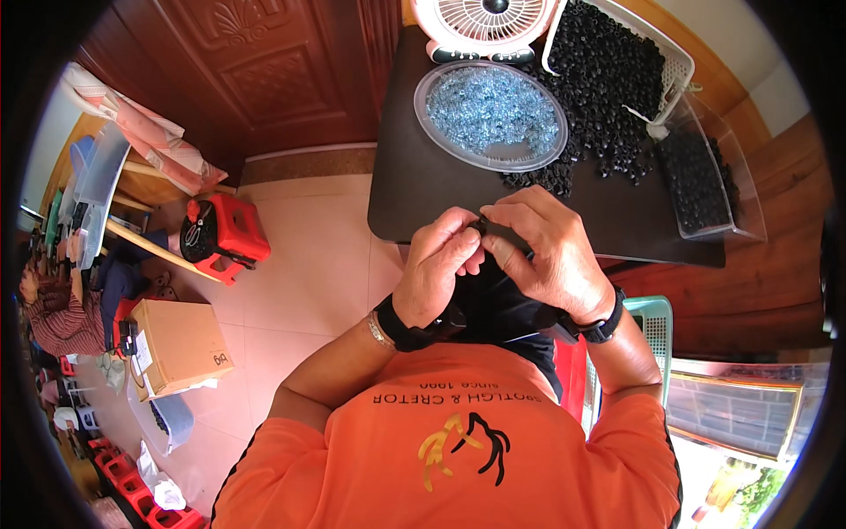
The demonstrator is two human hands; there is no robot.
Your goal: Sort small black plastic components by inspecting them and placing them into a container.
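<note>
In front of my chest, both hands meet over a small black part [478, 226], mostly covered by fingertips. My left hand [434, 269] is closed, pinching it between thumb and fingers. From the other side, the thumb and index fingertip of my right hand [553, 251] close on the same part. Just beyond the hands, a shallow oval clear tray [424, 119] on the dark table [401, 176] holds many tiny pale-blue transparent pieces [489, 110]. Right of it spreads a heap of small black parts [608, 123], like the held one in colour.
A white basket [679, 66] lies tipped at the heap's back, beside a clear plastic bin [749, 207] of black parts. A pink fan [493, 26] stands behind the tray. Leftward are a red stool [238, 234], a cardboard box [181, 344] and another person [70, 322]. A green basket [654, 331] sits at my right.
</note>
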